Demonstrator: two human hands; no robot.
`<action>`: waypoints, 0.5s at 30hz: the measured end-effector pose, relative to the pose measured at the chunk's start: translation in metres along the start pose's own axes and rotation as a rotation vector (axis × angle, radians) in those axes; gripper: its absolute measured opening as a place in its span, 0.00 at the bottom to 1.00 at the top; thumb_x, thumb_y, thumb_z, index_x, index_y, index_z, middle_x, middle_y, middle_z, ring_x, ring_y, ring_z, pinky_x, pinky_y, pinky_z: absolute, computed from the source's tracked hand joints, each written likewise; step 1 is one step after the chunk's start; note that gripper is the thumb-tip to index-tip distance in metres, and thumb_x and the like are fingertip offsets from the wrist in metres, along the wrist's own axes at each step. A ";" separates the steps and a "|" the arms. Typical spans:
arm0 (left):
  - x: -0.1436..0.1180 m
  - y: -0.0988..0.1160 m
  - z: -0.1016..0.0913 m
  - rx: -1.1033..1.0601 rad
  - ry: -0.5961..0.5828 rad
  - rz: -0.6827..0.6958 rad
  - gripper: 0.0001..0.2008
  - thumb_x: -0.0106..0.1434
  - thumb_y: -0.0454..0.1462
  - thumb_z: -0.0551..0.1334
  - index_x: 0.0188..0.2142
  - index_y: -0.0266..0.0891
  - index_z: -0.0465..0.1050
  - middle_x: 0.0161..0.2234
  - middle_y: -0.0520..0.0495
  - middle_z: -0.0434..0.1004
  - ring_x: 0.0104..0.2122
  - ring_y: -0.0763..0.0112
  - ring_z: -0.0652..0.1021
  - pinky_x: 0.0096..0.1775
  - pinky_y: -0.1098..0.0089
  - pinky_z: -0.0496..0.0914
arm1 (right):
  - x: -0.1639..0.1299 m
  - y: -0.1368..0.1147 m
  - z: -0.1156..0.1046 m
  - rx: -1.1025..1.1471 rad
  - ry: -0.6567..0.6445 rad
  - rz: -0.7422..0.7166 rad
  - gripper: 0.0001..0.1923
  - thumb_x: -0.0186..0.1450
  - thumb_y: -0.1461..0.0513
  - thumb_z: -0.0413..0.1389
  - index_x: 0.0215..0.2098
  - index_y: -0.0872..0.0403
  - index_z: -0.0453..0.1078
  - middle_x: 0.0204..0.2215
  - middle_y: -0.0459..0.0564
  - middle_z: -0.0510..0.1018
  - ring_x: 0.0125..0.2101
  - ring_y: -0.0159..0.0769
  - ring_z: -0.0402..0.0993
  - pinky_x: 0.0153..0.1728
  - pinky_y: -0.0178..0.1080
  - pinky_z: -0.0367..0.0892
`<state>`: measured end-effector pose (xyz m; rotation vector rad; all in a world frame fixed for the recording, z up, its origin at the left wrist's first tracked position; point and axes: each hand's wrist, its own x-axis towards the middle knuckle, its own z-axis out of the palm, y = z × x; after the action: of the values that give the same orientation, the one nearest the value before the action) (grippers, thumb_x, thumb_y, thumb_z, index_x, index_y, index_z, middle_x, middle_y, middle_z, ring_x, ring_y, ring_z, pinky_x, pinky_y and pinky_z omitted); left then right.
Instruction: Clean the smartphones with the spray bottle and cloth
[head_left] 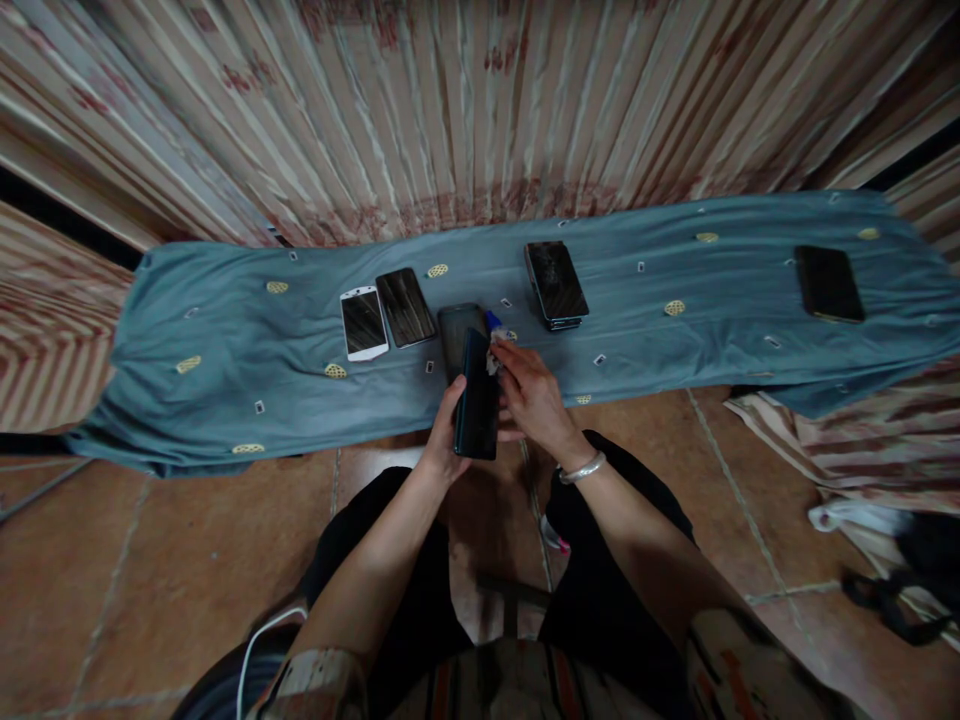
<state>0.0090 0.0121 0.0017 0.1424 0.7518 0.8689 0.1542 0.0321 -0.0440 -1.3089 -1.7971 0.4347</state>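
My left hand point(448, 425) is closed around a dark smartphone point(475, 405), held upright and tilted over the front edge of the cloth-covered surface. Pinched in my right hand point(531, 392) is a crumpled whitish tissue point(494, 354), right against the phone's upper right edge. Behind the held phone, another dark phone point(459, 322) lies on the cloth, partly covered. A small blue-tipped object point(493, 319) shows just beyond the tissue; its kind is unclear.
On the blue-green cloth point(622, 345) lie a white-framed phone point(364, 324), a black phone point(406, 307), a stack of phones point(556, 283) and a dark flat device point(829, 284) far right. A striped curtain point(465, 110) hangs behind. Below is tiled floor point(225, 560).
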 end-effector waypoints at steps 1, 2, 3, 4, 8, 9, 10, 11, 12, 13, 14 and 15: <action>0.000 0.000 -0.001 0.001 -0.006 0.000 0.22 0.72 0.46 0.49 0.52 0.35 0.72 0.37 0.41 0.84 0.46 0.55 0.83 0.51 0.50 0.75 | 0.000 0.000 0.001 0.001 -0.004 -0.001 0.23 0.70 0.66 0.46 0.60 0.52 0.69 0.58 0.56 0.75 0.60 0.43 0.69 0.61 0.54 0.66; 0.001 0.000 -0.003 0.001 -0.011 0.003 0.23 0.72 0.46 0.48 0.53 0.35 0.72 0.36 0.41 0.84 0.45 0.56 0.83 0.51 0.51 0.75 | -0.001 0.000 0.001 0.002 -0.008 -0.003 0.23 0.70 0.66 0.46 0.60 0.52 0.69 0.58 0.56 0.75 0.60 0.43 0.69 0.61 0.54 0.66; 0.001 0.000 -0.004 0.002 -0.014 0.009 0.23 0.72 0.46 0.47 0.53 0.35 0.72 0.36 0.41 0.84 0.45 0.57 0.83 0.50 0.52 0.76 | -0.001 0.000 0.001 0.003 -0.010 -0.006 0.23 0.70 0.66 0.46 0.60 0.53 0.69 0.59 0.56 0.75 0.60 0.43 0.69 0.62 0.54 0.66; 0.002 -0.001 -0.005 0.004 -0.014 0.017 0.23 0.72 0.46 0.48 0.52 0.35 0.72 0.36 0.42 0.84 0.44 0.57 0.83 0.49 0.53 0.76 | -0.001 0.000 0.001 0.002 -0.011 -0.010 0.23 0.70 0.66 0.46 0.60 0.53 0.70 0.59 0.56 0.74 0.60 0.43 0.69 0.62 0.53 0.66; 0.004 -0.001 -0.006 0.011 0.017 0.052 0.20 0.70 0.46 0.53 0.50 0.36 0.73 0.36 0.42 0.84 0.40 0.58 0.84 0.46 0.54 0.78 | -0.003 -0.003 0.000 -0.009 -0.014 -0.021 0.22 0.70 0.66 0.46 0.59 0.53 0.70 0.59 0.56 0.74 0.59 0.42 0.70 0.61 0.53 0.67; 0.004 -0.001 -0.006 0.010 0.031 0.058 0.19 0.70 0.46 0.53 0.50 0.36 0.74 0.36 0.42 0.83 0.39 0.58 0.84 0.45 0.55 0.78 | -0.003 -0.004 0.000 -0.010 -0.020 -0.023 0.21 0.70 0.66 0.46 0.59 0.54 0.71 0.59 0.56 0.74 0.59 0.42 0.70 0.61 0.53 0.67; 0.004 0.000 -0.005 0.008 0.046 0.062 0.19 0.70 0.45 0.53 0.49 0.36 0.74 0.36 0.43 0.83 0.39 0.59 0.84 0.45 0.57 0.79 | -0.004 -0.005 -0.001 -0.011 -0.028 -0.026 0.21 0.70 0.66 0.46 0.58 0.54 0.71 0.59 0.57 0.75 0.59 0.42 0.71 0.61 0.52 0.67; 0.003 0.000 -0.004 0.005 0.062 0.063 0.19 0.71 0.45 0.52 0.48 0.36 0.74 0.35 0.43 0.83 0.38 0.60 0.84 0.44 0.58 0.79 | -0.005 -0.007 -0.001 -0.011 -0.038 -0.029 0.21 0.70 0.66 0.46 0.58 0.55 0.71 0.59 0.57 0.75 0.59 0.43 0.71 0.61 0.52 0.67; 0.003 0.001 -0.003 0.002 0.078 0.065 0.18 0.71 0.44 0.51 0.46 0.35 0.75 0.34 0.43 0.83 0.38 0.61 0.84 0.43 0.60 0.79 | -0.005 -0.008 -0.002 -0.011 -0.049 -0.032 0.21 0.70 0.66 0.47 0.58 0.55 0.71 0.58 0.58 0.75 0.59 0.43 0.71 0.61 0.52 0.68; 0.002 0.001 -0.001 -0.002 0.093 0.073 0.18 0.72 0.43 0.50 0.45 0.35 0.75 0.33 0.44 0.83 0.38 0.62 0.84 0.43 0.61 0.79 | -0.006 -0.010 -0.002 -0.010 -0.058 -0.036 0.20 0.71 0.66 0.47 0.58 0.56 0.71 0.58 0.58 0.75 0.58 0.43 0.71 0.61 0.52 0.68; 0.002 0.002 0.000 -0.006 0.103 0.084 0.17 0.72 0.43 0.51 0.44 0.36 0.75 0.33 0.45 0.82 0.38 0.63 0.84 0.42 0.62 0.79 | -0.007 -0.012 -0.002 -0.009 -0.067 -0.040 0.20 0.71 0.65 0.47 0.58 0.56 0.72 0.58 0.58 0.75 0.58 0.43 0.71 0.61 0.52 0.68; 0.001 0.002 0.000 -0.008 0.108 0.097 0.16 0.71 0.43 0.52 0.43 0.36 0.75 0.32 0.46 0.82 0.38 0.63 0.84 0.42 0.63 0.79 | -0.007 -0.013 -0.002 -0.008 -0.072 -0.045 0.20 0.71 0.65 0.47 0.57 0.56 0.72 0.58 0.58 0.76 0.58 0.43 0.71 0.61 0.51 0.68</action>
<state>0.0083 0.0145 0.0022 0.1257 0.8478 0.9777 0.1484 0.0200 -0.0371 -1.2702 -1.8856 0.4557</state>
